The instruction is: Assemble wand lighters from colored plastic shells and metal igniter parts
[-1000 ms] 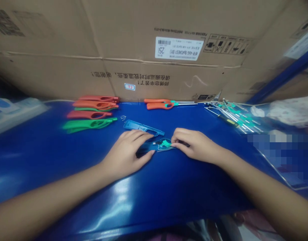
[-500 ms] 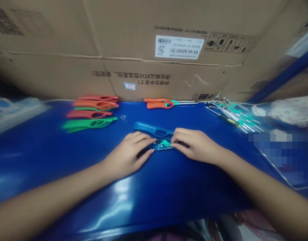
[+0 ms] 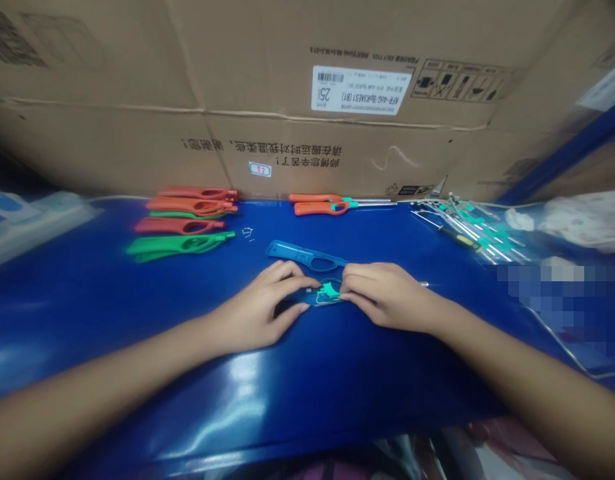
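Between my hands, low on the blue table, lies a blue lighter half (image 3: 313, 300) with a teal trigger part (image 3: 329, 291) and a thin white wire in it. My left hand (image 3: 260, 303) grips its left end between thumb and fingers. With fingers pinched, my right hand (image 3: 385, 293) holds its right end by the teal part; the exact grip is covered by the fingers. A small metal tip (image 3: 424, 285) shows beyond the right hand. Just above lies the other blue shell half (image 3: 302, 255), inner side up, its right end near my right fingers.
Red, orange and green lighter handles (image 3: 187, 227) lie at the back left beside several small screws (image 3: 248, 233). Orange lighters (image 3: 320, 205) rest against the cardboard box (image 3: 267, 80). Metal tubes with teal parts (image 3: 487, 230) and a screwdriver (image 3: 460, 238) lie at the back right.
My right hand has turned slightly and moved a little lower, and a metal tip now shows behind it. The teal part has shifted slightly; my left hand keeps its grip.
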